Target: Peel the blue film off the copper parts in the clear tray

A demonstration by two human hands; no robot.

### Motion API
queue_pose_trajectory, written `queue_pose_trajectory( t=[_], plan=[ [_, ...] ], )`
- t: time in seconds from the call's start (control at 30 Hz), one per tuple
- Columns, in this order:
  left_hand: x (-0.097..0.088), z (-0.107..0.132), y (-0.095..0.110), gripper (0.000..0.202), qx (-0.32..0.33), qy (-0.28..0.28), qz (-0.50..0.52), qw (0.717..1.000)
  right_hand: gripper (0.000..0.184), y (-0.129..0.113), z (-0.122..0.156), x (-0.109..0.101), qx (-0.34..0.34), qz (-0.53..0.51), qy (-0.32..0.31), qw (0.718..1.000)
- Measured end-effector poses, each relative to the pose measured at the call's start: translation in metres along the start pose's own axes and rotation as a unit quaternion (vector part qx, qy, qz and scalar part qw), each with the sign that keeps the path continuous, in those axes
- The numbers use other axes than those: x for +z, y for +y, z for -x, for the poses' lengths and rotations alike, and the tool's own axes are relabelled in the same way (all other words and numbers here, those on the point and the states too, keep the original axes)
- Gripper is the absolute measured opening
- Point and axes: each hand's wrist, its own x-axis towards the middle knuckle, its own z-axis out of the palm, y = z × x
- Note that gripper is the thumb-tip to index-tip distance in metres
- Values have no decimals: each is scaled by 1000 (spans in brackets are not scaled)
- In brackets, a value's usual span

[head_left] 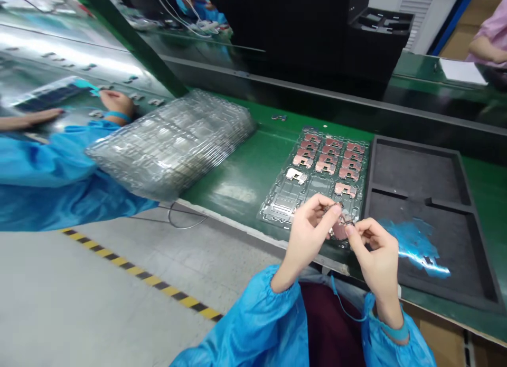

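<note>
Both of my hands hold one small circuit board (339,231) above the near edge of a clear plastic tray (273,206). My left hand (311,227) pinches the board's left side between thumb and fingers. On its other side my right hand (374,245) grips it, thumb against the edge. Fingers cover much of the board; its reddish-brown face shows between them. In the tray lie several like boards in three columns, most of them copper-coloured (325,163). One whitish board (296,176) sits in the left column. Bare pockets show at the tray's near end.
To the right stands a black divided foam tray (420,171) with crumpled blue film (420,245) in it. A tall stack of clear trays (174,140) is at left, beside a co-worker's blue sleeve (59,171). One small part (279,117) lies on the green bench (233,182).
</note>
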Motion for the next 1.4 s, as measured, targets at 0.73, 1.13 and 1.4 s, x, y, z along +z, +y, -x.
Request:
queue_pose_trajectory(
  t=[0.73,1.13,1.4],
  plan=[
    [-74,-169,-22,11,132,-228,-397,879,37,51,3,-74,28,95,96,991],
    [-98,-137,-55,15,354,-192,-594,696,35,52,4,-75,42,97,93,990],
    [-88,-137,-52,10,348,-174,-633,669,37,56,9,-78,66,96,93,989]
  ],
)
